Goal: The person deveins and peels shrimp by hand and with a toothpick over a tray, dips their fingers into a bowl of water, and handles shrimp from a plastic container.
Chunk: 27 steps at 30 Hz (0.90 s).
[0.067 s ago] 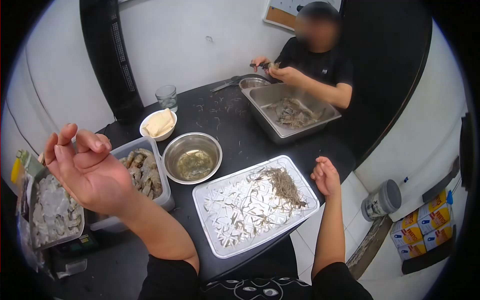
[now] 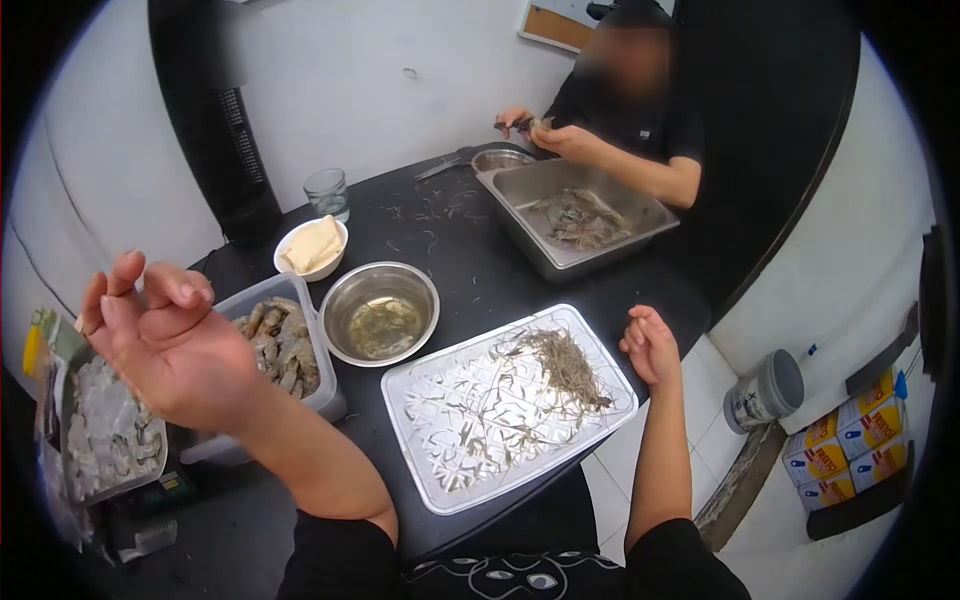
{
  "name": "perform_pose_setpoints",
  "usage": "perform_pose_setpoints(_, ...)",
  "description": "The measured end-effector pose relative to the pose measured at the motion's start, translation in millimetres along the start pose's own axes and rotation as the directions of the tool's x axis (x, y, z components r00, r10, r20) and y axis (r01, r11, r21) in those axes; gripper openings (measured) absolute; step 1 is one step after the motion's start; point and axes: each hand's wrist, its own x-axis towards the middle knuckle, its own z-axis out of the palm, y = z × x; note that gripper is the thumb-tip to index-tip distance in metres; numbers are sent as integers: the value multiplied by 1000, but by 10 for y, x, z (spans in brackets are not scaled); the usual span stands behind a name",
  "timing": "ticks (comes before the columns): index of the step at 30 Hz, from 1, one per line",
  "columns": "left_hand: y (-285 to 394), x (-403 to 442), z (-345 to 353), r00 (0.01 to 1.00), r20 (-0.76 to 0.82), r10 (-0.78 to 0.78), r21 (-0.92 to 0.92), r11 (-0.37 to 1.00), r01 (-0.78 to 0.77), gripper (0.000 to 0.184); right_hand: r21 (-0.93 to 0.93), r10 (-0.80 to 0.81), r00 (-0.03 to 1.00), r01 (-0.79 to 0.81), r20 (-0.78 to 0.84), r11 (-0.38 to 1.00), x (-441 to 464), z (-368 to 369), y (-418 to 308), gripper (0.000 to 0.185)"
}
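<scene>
My left hand (image 2: 180, 350) is raised over the plastic tub (image 2: 333, 385) of shrimp (image 2: 290, 345), palm turned up. Its fingers are loosely bent and apart, with nothing visible in them. My right hand (image 2: 650, 345) hovers at the right edge of the white tray (image 2: 440, 488), its fingers curled in and no object showing in them. Scattered over the tray are thin shrimp legs and feelers, heaped into a brownish pile (image 2: 568, 368) at its upper right. Beyond the tub, a steel bowl (image 2: 430, 325) contains cloudy liquid with greenish-brown scraps.
Across the table a person (image 2: 640, 130) in black holds a shrimp above a deep steel pan (image 2: 560, 262). Scissors (image 2: 440, 168), a glass (image 2: 328, 190) and a white bowl (image 2: 335, 268) with a folded pale cloth stand behind. Iced shrimp (image 2: 110, 420) fill a container at left.
The view has shifted slightly, so the table's things sit a little higher and further left. Both hands keep nearly the same pose.
</scene>
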Motion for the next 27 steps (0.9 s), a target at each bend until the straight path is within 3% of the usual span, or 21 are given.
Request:
perform_pose_setpoints(2,20,98,1,999,30,14,85,996,-17,24,17,-8,1000,9,-29,1000,-56,30,274,20)
perform_pose_setpoints(3,-15,98,11,1000,9,8,89,996,-9,24,114,29,999,-34,42,993,-23,-32,305,20)
perform_pose_setpoints(5,-12,98,-229,988,-38,-149,157,976,153,25,138,25,1000,-26,13,990,-33,26,242,18)
perform_pose_setpoints(6,-47,266,-865,984,125,-127,429,901,62,27,163,59,998,-57,-8,985,-43,-8,237,18)
perform_pose_setpoints(9,-180,173,-502,999,16,-31,286,958,25,27,32,11,1000,-11,0,999,-84,-28,196,20)
perform_pose_setpoints(13,-203,108,-239,998,-42,43,294,955,-29,27,77,87,996,-84,-34,993,-74,21,197,17)
perform_pose_setpoints(27,-147,159,-7,983,-155,100,241,969,-61,27,96,10,1000,-9,-1,995,-5,-24,279,16)
